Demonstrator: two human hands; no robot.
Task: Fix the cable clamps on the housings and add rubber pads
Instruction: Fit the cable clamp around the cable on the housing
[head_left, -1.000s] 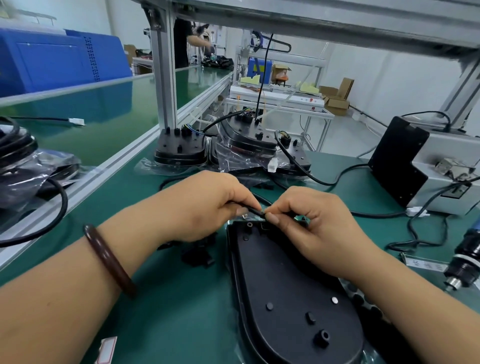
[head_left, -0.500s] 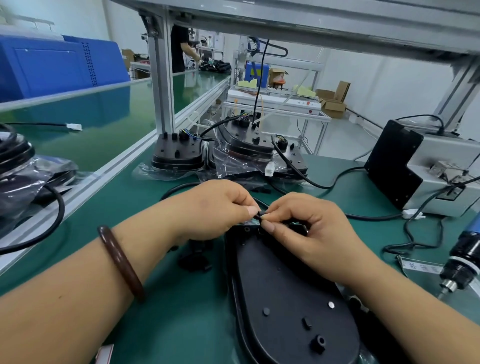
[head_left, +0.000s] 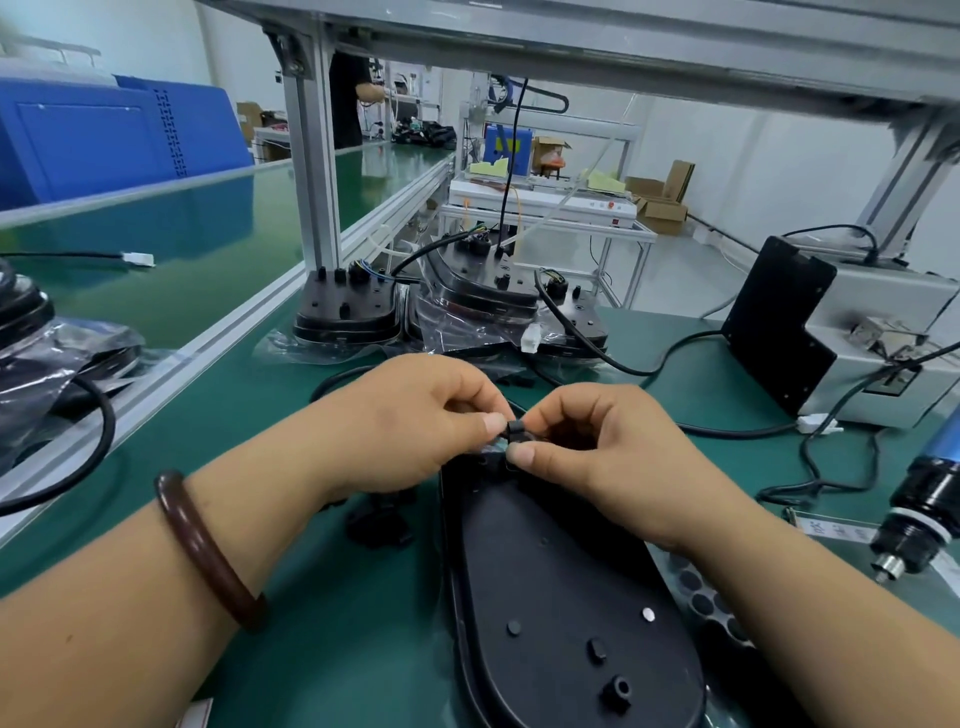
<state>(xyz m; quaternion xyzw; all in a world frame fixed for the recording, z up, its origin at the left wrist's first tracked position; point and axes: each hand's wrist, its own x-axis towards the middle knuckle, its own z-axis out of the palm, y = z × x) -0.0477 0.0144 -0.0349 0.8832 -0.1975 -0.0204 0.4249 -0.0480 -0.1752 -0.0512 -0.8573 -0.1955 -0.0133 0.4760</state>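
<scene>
Two hands meet over the far end of the black housing (head_left: 561, 597), which lies flat by the desk's (head_left: 332, 623) near edge. Left hand (head_left: 415, 421) and right hand (head_left: 613, 457) each pinch the small black cable clamp (head_left: 516, 430) between thumb and forefinger, just above the housing. Rubber pads (head_left: 696, 592) on a sheet lie along the housing's right side, partly under the right forearm

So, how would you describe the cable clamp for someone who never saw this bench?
Start at the big black housing lying on the green table, nearest the camera. At its far end the left hand and right hand meet, and the cable clamp is the tiny black block pinched between their fingertips; other small black parts lie loose on the table.
</scene>
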